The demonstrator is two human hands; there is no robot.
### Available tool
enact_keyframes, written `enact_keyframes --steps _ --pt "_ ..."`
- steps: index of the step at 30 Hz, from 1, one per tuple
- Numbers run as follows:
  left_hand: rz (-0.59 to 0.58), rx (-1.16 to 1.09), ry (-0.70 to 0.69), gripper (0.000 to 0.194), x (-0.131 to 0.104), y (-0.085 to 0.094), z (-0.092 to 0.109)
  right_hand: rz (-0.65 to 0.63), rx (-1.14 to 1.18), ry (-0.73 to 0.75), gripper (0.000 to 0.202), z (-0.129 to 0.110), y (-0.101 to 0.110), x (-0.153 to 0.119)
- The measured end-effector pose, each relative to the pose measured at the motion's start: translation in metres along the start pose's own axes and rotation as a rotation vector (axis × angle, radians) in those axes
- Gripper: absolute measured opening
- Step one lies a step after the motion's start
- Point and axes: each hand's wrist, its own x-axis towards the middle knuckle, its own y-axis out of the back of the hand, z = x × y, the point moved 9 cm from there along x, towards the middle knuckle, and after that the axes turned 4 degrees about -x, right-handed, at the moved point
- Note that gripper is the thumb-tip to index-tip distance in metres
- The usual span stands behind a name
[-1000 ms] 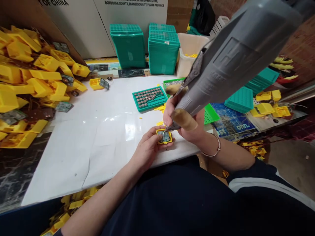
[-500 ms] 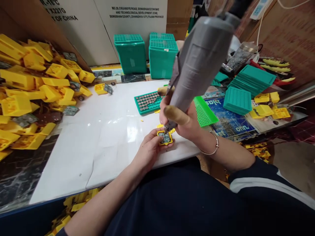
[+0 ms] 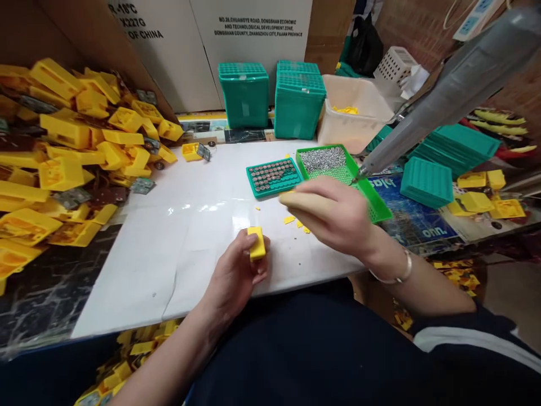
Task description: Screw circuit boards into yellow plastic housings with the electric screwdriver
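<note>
My left hand (image 3: 236,265) grips a small yellow plastic casing (image 3: 256,243) above the front of the white work surface, its smooth outer side facing up. Tan finger covers show on my right hand (image 3: 333,217), which is slightly blurred. Its fingers are pressed together and point left, in front of the green screw tray; whether anything small is between them is hidden. Behind that hand, a grey tape-wrapped electric screwdriver (image 3: 448,96) leans up to the right, with its tip over the tray and no hand around it.
The green tray (image 3: 374,197) contains many small screws. Beside it lies a teal tray (image 3: 274,177) of round metal pieces. Yellow casings (image 3: 63,169) are heaped at left. Teal tray stacks (image 3: 244,96) and a whitish bin (image 3: 353,113) stand behind. Yellow scraps (image 3: 289,220) lie near my right hand.
My left hand has turned the yellow casing from its open circuit-board side to its smooth side. My right hand has let go of the screwdriver, which has swung right and away from the casing.
</note>
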Motion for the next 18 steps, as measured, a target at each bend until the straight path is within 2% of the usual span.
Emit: enact_keyframes --steps 2,3,5,7,10,14,16,18 --pt "-0.039 0.014 0.027 0.025 0.0 -0.002 -0.002 -0.438 -0.021 -0.042 0.028 0.01 -0.069 0.011" --pt "-0.056 0.029 0.036 0.028 0.001 -0.002 -0.003 -0.579 -0.056 -0.071 0.029 0.018 -0.096 0.015" --pt "-0.073 0.038 0.033 0.031 0.002 0.0 -0.003 -0.738 -0.118 -0.09 0.027 0.033 -0.131 0.025" --pt "-0.059 0.017 0.028 0.031 0.002 0.005 -0.002 -0.832 -0.165 -0.097 0.025 0.042 -0.152 0.032" --pt "-0.037 -0.017 0.017 0.032 0.0 0.012 0.0 -0.896 -0.194 -0.105 0.02 0.047 -0.166 0.035" --pt "-0.064 -0.076 0.005 0.029 -0.004 0.01 -0.002 -0.883 -0.196 -0.119 0.021 0.048 -0.17 0.035" --pt "-0.072 -0.09 -0.013 0.028 -0.004 0.009 -0.004 -0.829 -0.156 -0.133 0.022 0.046 -0.164 0.036" --pt "-0.068 -0.088 -0.052 0.035 -0.003 0.008 -0.005 -0.708 0.039 -0.213 0.018 0.039 -0.149 0.034"
